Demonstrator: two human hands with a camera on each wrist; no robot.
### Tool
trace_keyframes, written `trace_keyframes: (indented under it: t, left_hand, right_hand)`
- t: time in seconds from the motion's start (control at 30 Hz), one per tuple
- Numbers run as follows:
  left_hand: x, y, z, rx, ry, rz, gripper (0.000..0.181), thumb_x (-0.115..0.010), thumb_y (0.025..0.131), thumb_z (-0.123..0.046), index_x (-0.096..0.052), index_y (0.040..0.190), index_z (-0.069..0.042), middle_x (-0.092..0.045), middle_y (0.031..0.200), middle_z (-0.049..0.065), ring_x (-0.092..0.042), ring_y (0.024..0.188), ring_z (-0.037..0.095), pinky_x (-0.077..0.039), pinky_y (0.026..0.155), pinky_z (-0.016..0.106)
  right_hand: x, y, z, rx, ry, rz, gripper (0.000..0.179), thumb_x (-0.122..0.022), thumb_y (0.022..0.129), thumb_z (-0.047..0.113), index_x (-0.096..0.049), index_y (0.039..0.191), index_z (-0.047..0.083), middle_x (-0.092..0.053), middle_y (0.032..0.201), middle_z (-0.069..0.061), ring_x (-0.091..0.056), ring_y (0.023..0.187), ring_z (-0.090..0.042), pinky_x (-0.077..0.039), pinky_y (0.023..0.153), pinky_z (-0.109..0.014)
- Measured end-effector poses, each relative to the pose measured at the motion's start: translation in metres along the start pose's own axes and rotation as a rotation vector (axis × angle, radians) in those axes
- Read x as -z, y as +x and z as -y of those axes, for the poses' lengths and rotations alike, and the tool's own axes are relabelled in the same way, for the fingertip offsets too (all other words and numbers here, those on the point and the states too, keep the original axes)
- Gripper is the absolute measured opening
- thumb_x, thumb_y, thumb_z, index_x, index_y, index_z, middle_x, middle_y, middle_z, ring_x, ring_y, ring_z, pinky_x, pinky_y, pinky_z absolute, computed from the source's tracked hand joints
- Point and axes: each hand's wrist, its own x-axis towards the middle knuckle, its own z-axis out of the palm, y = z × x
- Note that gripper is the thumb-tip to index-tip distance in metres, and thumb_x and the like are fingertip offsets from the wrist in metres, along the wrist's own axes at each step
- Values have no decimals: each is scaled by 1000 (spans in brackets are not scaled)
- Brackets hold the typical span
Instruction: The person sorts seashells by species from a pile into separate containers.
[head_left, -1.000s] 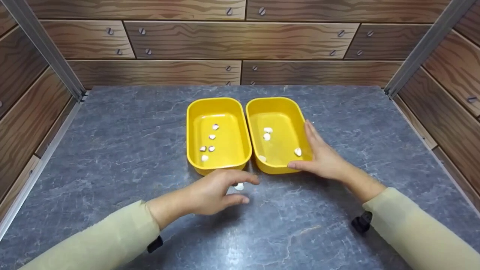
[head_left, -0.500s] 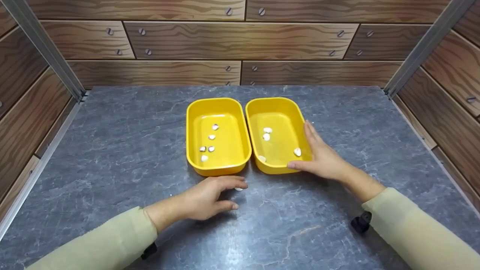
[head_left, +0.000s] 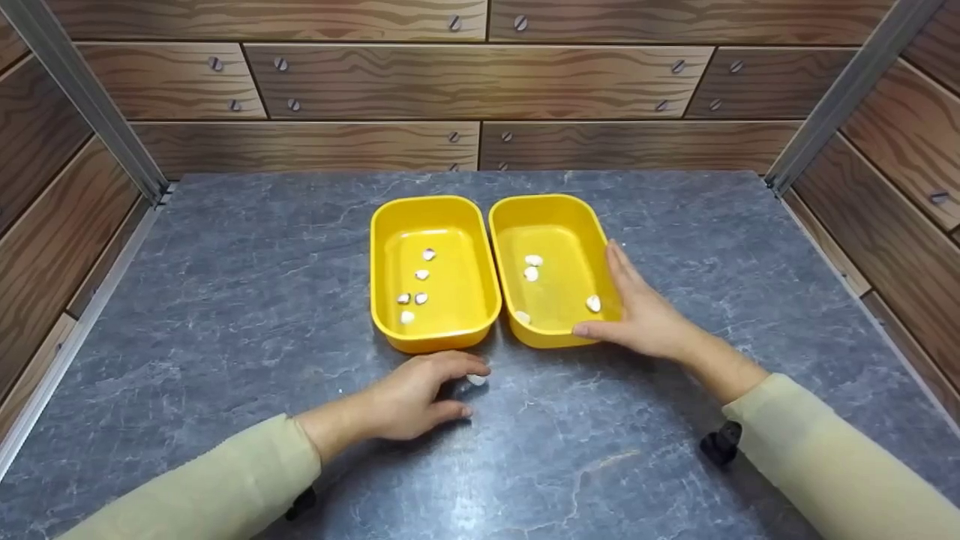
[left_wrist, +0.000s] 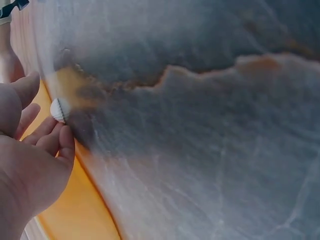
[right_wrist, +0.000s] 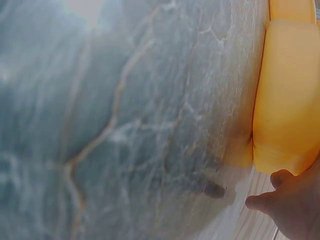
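Observation:
In the head view, my left hand (head_left: 409,394) hovers low over the table by the front of the left yellow tub (head_left: 435,343). Its thumb and forefinger are parted. A white shell (head_left: 476,379) lies beside the forefinger tip. Seen from the left wrist, this ridged shell (left_wrist: 57,110) is right at the fingertips, while the thumb stays apart from it. My right hand (head_left: 649,319) rests on the front right corner of the right yellow tub (head_left: 555,339), thumb at the front rim, straight fingers along the side. Several pale shells (head_left: 532,274) lie in that tub.
Several small shells (head_left: 421,275), some with dark markings, lie in the left tub. Both tubs stand side by side on a grey marbled table (head_left: 262,285). Wood-patterned walls (head_left: 480,82) and metal corner posts (head_left: 840,97) border the table at the back and sides.
My left hand has drawn back to the left and slightly nearer, with most of that move in the first half second. My right hand has kept its place on the tub.

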Motion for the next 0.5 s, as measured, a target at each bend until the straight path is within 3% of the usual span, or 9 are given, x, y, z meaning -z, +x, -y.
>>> trace_keyframes:
  t: [0.5]
  left_hand:
    - [-6,3,4,-39,19,-55,36,-73,94,7,-72,128,-3,-72,122,7,-66,114,21,-53,104,39]
  right_hand:
    - [0,1,0,6,-10,1,135,-82,87,61,11,169,9,15,176,-10,-5,160,-45,-11,125,-65]
